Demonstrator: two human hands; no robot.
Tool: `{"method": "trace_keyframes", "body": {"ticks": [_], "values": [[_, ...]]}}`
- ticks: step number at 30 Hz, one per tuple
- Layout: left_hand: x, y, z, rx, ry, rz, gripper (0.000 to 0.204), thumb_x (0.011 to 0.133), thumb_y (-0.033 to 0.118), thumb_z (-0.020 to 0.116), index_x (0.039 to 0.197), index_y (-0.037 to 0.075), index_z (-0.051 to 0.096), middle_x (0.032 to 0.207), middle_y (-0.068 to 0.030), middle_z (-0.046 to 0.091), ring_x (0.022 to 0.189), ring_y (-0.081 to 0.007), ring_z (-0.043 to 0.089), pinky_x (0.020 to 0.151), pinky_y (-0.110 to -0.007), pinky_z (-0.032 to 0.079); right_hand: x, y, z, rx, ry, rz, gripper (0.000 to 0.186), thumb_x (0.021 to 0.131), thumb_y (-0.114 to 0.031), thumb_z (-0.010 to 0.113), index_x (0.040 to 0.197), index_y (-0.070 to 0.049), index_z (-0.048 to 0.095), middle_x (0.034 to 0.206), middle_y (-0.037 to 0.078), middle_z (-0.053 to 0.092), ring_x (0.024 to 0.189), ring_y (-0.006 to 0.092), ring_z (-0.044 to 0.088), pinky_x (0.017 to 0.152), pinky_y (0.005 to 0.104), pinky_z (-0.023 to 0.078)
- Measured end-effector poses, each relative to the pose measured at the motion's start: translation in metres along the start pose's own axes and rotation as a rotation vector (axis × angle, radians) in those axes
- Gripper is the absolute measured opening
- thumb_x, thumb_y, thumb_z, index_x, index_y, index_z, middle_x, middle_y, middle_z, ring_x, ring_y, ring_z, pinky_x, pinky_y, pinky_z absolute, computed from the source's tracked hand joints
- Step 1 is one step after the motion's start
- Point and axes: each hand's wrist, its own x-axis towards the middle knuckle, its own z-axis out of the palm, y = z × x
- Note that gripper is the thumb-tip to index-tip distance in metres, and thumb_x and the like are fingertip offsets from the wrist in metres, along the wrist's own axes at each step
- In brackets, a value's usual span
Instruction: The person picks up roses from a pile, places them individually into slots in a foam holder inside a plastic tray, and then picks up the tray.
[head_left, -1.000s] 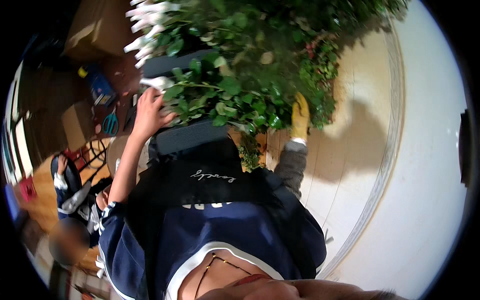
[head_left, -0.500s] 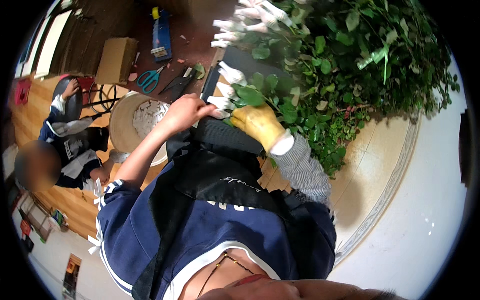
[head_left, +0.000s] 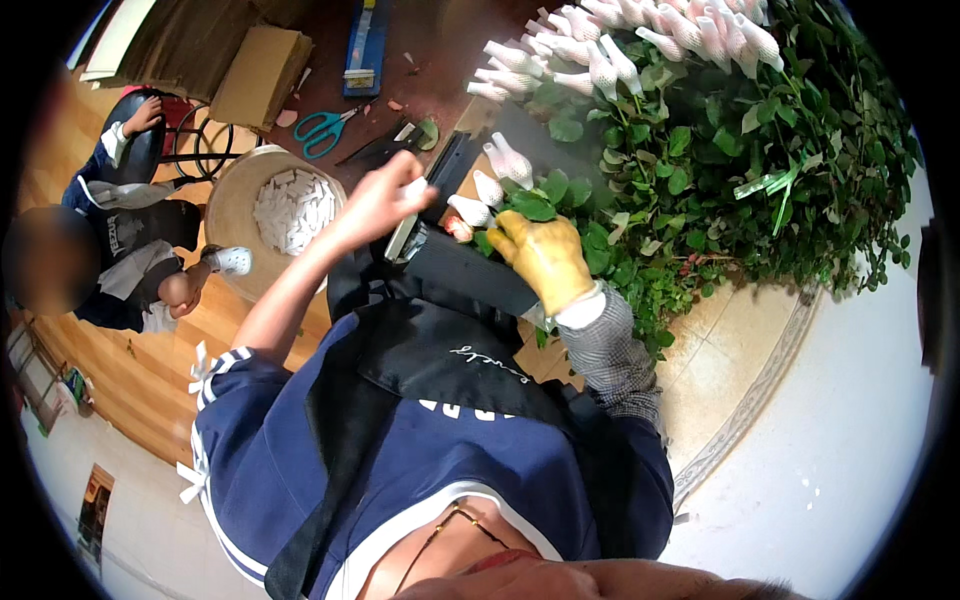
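My left hand [head_left: 380, 207] is bare and closed, with a small white foam-net sleeve [head_left: 414, 189] pinched at its fingertips. Just to its right, a pinkish-orange rose [head_left: 457, 229] shows uncovered at the edge of a black padded surface [head_left: 465, 272]. Beside this rose lie several others in white net sleeves [head_left: 468, 210]. My right hand [head_left: 545, 258], in a yellow glove, is closed round the leafy rose stems [head_left: 535, 205] behind these heads. The glove hides most of the grip.
A large heap of leafy roses [head_left: 690, 170] with sleeved heads fills the far right. Left of my arm stands a bucket [head_left: 235, 225] of white sleeves. Teal scissors [head_left: 320, 133], a blue tool [head_left: 365, 50] and a cardboard box [head_left: 260, 77] lie beyond. Another person [head_left: 140, 215] sits left.
My left hand has drawn away from the rose heads, up and left, with a white sleeve in its fingers. An uncovered rose now shows. The whole view has shifted somewhat.
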Motion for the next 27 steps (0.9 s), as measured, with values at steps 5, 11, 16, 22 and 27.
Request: {"method": "trace_keyframes", "body": {"ticks": [5,11,16,22,27], "values": [[0.015,0.024,0.033,0.364,-0.053,0.275,0.026,0.087,0.028,0.071,0.082,0.003,0.067,0.087,-0.0158,0.066,0.085,-0.0373,0.067,0.072,-0.046,0.052,0.017,0.027,0.079,-0.004,0.183,-0.079,0.023,0.082,-0.028,0.075,0.092,-0.008,0.069,0.087,0.014,0.071,0.086,0.0321,0.069,0.075,0.0441,0.055],[0.008,0.009,0.015,-0.11,0.06,0.126,0.016,0.092,0.015,0.062,0.087,0.0,0.065,0.072,-0.0079,0.061,0.072,-0.0172,0.062,0.065,-0.036,0.049,0.021,0.026,0.089,-0.01,0.323,-0.012,0.019,0.081,-0.021,0.074,0.095,-0.008,0.069,0.087,0.014,0.07,0.081,0.0326,0.069,0.071,0.043,0.055],[0.014,0.01,-0.06,0.205,0.459,0.503,0.005,0.09,0.002,0.058,0.087,-0.002,0.059,0.106,-0.0154,0.064,0.103,-0.0147,0.06,0.085,-0.03,0.048,-0.008,0.024,0.022,0.442,0.081,-0.066,0.031,0.091,-0.029,0.066,0.116,-0.01,0.065,0.085,0.014,0.072,0.079,0.0309,0.071,0.071,0.0443,0.056],[0.023,0.031,0.017,0.16,0.042,0.018,0.046,0.089,0.044,0.072,0.101,0.003,0.057,0.088,-0.0222,0.069,0.083,-0.0451,0.066,0.071,-0.048,0.052,0.029,0.016,0.016,-0.098,-0.125,0.282,0.036,0.092,-0.045,0.064,0.096,-0.01,0.074,0.088,0.008,0.075,0.081,0.0257,0.073,0.072,0.0401,0.055],[0.04,0.035,0.062,0.423,0.115,0.249,0.035,0.089,0.038,0.07,0.087,0.004,0.062,0.08,-0.0166,0.065,0.08,-0.0378,0.067,0.069,-0.047,0.053,0.019,0.029,0.04,-0.072,0.074,0.139,0.036,0.092,-0.045,0.064,0.087,-0.011,0.075,0.081,0.008,0.074,0.08,0.0257,0.072,0.07,0.0388,0.055]]}}
